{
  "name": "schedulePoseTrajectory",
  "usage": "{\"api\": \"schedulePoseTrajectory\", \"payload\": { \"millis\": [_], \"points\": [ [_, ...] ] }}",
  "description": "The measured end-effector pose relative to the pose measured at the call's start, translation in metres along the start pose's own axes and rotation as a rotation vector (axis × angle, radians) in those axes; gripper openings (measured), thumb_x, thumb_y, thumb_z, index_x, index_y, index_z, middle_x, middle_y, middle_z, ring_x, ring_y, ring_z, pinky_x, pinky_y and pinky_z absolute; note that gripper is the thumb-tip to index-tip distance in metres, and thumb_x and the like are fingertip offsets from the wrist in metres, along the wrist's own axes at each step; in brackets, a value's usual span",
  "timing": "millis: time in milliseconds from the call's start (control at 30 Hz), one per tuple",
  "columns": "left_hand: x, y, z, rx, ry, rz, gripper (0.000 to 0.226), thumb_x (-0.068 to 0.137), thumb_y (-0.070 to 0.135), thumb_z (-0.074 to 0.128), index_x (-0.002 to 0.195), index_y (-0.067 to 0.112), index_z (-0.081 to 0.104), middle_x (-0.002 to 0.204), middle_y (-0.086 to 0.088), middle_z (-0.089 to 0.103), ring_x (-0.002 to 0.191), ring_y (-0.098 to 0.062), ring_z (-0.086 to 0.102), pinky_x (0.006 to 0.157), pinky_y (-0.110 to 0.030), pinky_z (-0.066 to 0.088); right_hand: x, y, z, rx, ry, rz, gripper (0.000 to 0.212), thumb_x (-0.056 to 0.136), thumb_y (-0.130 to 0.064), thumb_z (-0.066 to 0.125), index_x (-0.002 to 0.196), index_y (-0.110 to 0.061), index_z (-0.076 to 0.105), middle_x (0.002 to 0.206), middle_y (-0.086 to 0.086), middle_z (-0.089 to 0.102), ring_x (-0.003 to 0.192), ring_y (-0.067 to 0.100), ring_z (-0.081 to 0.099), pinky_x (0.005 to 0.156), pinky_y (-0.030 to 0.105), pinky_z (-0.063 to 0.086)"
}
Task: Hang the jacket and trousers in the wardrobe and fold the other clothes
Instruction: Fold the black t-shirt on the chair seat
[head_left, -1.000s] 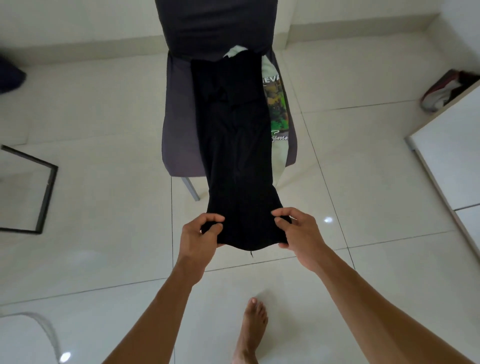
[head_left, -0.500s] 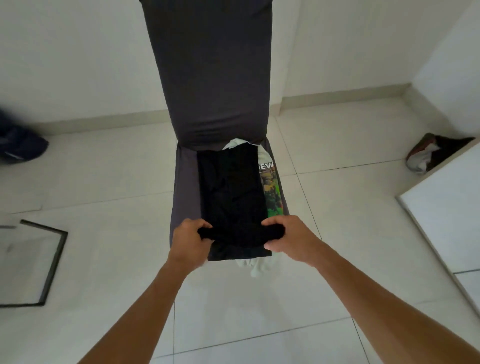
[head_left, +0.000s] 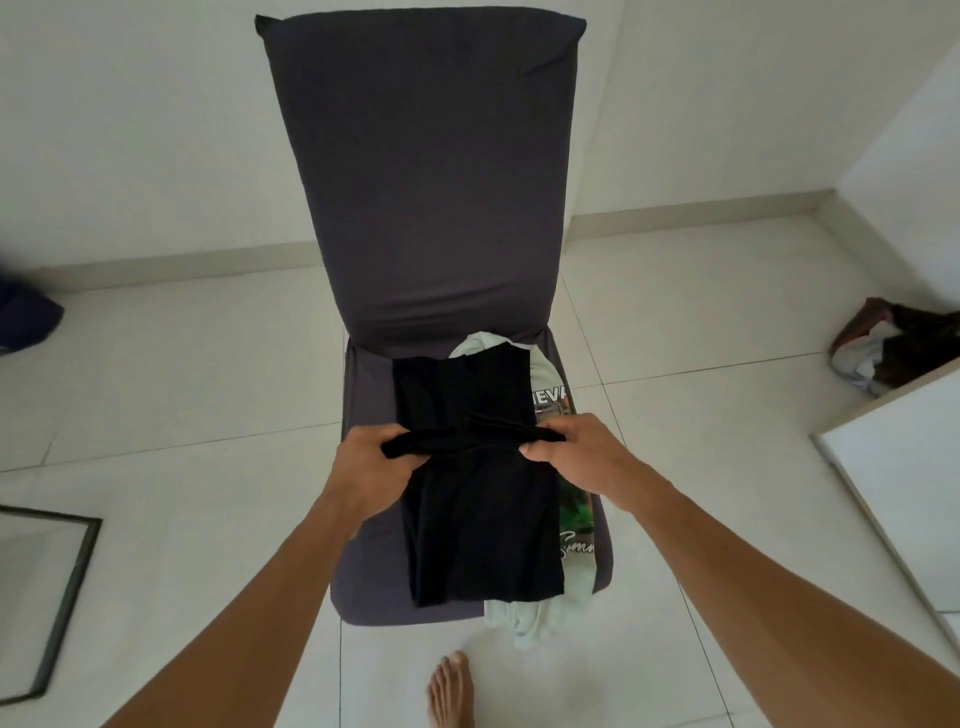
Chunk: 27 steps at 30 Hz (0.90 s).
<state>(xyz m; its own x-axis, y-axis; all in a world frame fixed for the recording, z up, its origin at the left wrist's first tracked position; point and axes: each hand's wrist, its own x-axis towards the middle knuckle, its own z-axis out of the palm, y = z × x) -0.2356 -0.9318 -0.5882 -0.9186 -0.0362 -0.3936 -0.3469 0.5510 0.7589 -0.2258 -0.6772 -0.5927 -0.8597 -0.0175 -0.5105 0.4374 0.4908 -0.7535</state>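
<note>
A black garment lies lengthwise on the seat of a dark grey covered chair. Its near end is doubled back over the middle. My left hand grips the left corner of that folded edge, and my right hand pinches the right corner. Under the black garment lies a pale green T-shirt with a printed picture; it shows along the right side and hangs over the seat's front edge.
A bundle of clothes lies on the tiled floor at the right, behind a white furniture top. A dark-framed pane lies on the floor at left. A dark blue item sits far left. My bare foot stands below the seat.
My hands have carried the garment's lower end up from below the seat and folded it back over the part on the chair. My view has moved closer to the chair.
</note>
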Motion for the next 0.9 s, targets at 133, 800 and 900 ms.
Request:
{"api": "schedulePoseTrajectory", "payload": {
  "millis": [133,800,900],
  "points": [
    [0.066,0.005,-0.002,-0.105,-0.03,-0.081,0.006,0.086,0.014,0.075,0.084,0.02,0.077,0.079,-0.004,0.073,0.077,-0.019,0.068,0.072,-0.031,0.057,0.061,-0.021,-0.005,0.06,-0.006,0.053,0.01,0.087,-0.023,0.073,0.093,-0.017,0.076,0.081,0.001,0.071,0.082,0.016,0.067,0.072,0.024,0.049],
    [0.24,-0.047,0.051,-0.297,0.248,-0.335,0.009,0.097,0.025,0.065,0.104,0.023,0.07,0.102,0.002,0.071,0.083,-0.008,0.062,0.072,-0.021,0.047,0.206,0.011,0.028,0.11,0.389,0.208,0.013,0.099,-0.03,0.062,0.097,-0.018,0.059,0.088,-0.001,0.065,0.082,0.015,0.062,0.077,0.026,0.047],
    [0.242,-0.052,0.054,-0.346,0.168,-0.381,0.027,0.093,0.03,0.07,0.119,0.023,0.064,0.1,0.007,0.068,0.096,-0.014,0.064,0.089,-0.031,0.054,0.209,0.016,0.035,0.102,0.418,0.269,0.02,0.099,-0.031,0.061,0.109,-0.014,0.062,0.093,0.005,0.067,0.087,0.021,0.064,0.065,0.022,0.043]
  ]
}}
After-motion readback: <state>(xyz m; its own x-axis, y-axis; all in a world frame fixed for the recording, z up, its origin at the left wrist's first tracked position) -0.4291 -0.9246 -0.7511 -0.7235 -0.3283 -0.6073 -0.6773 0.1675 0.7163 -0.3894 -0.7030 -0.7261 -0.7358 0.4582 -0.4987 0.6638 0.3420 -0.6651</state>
